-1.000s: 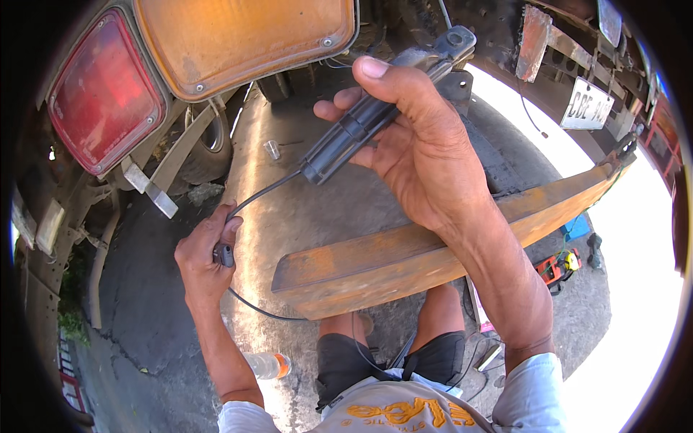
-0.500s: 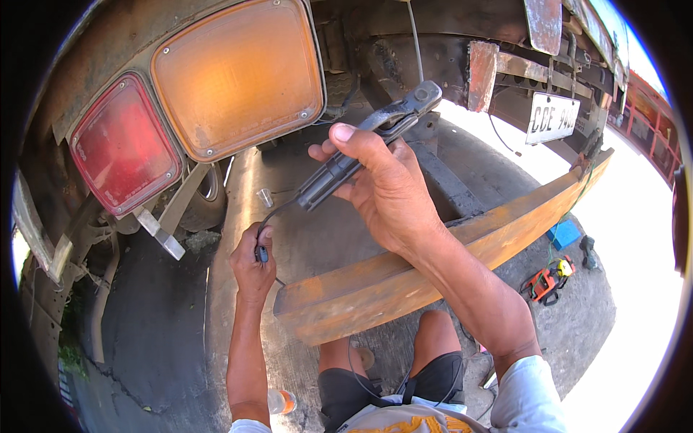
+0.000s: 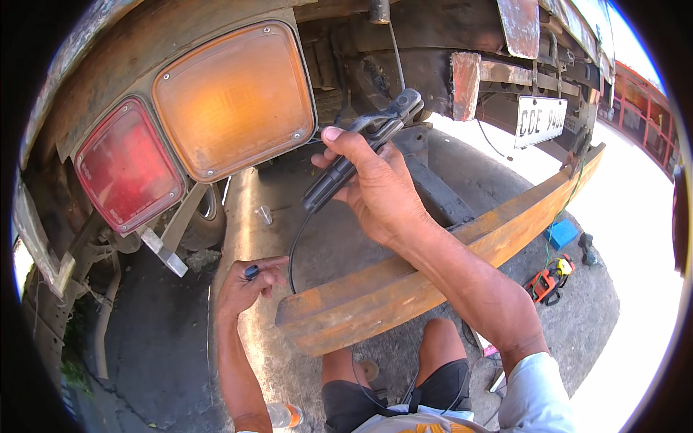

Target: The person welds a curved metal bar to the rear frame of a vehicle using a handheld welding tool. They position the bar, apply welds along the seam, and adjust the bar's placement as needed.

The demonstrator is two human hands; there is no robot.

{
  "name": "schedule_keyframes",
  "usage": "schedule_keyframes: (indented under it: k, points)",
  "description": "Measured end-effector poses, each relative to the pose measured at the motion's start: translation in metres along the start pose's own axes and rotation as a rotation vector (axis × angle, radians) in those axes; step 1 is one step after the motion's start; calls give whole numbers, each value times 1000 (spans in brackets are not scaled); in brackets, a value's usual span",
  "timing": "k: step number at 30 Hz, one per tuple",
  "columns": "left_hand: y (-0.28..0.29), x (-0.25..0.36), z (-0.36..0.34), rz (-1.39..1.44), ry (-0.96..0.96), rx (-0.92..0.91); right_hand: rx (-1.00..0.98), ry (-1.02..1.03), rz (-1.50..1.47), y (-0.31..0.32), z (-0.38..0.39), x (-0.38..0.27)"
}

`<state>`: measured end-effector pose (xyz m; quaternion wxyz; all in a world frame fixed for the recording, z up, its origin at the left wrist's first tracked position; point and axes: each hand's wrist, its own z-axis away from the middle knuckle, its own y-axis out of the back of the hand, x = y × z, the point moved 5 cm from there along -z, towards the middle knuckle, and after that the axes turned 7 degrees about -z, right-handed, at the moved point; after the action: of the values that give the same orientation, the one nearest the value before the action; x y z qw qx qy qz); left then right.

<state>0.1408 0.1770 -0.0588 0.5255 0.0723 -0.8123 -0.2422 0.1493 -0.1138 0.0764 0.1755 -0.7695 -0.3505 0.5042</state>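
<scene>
My right hand (image 3: 382,187) is wrapped around a black welding electrode holder (image 3: 339,177), its thumb along the top. A thin welding rod (image 3: 396,54) stands up from the holder's jaws toward the rusty vehicle underside. From the holder's lower end a black cable (image 3: 292,249) hangs in a curve to the bumper. Lower left, my left hand (image 3: 245,287) holds nothing; its index finger is stretched out near the cable, the others partly bent. A small dark ring-like thing sits on one of its fingers. Below my right forearm runs a rusty steel bumper beam (image 3: 404,296).
An orange lamp (image 3: 234,101) and a red lamp (image 3: 130,166) are fixed at upper left. A number plate (image 3: 541,121) hangs at right. On the ground lie a blue block (image 3: 561,234), an orange tool (image 3: 541,285) and a bottle (image 3: 284,415). A plastic cup (image 3: 264,214) lies beyond the bumper.
My left hand has let go of the cable and moved down, its index finger now extended. The cable hangs free. My right hand still holds the electrode holder, slightly further left in view.
</scene>
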Motion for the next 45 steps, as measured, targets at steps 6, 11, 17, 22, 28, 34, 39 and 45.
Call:
schedule_keyframes:
  k: [6, 11, 17, 22, 28, 34, 39, 45]
  points:
    - [11, 90, 31, -99, -217, 362, -43, 115, 31, -18, -21, -9]
    - [-52, 154, 39, -569, -334, 287, -42, 197, -92, -26, -46, -8]
    - [-80, 176, 25, -715, -192, 183, 22, 186, -94, -11, -50, -13]
    - [-98, 179, 21, -837, -103, 183, 63, 183, 59, 1, -70, -15]
    - [-105, 184, 19, -931, -230, 189, 41, 187, 118, 14, -84, -12]
    - [-108, 180, 24, -959, -329, 337, 30, 180, 111, 20, -83, -19]
    - [-108, 177, 26, -938, -357, 369, 25, 160, 68, 22, -84, -19]
    - [-108, 174, 27, -955, -403, 372, 18, 146, 107, 24, -87, -17]
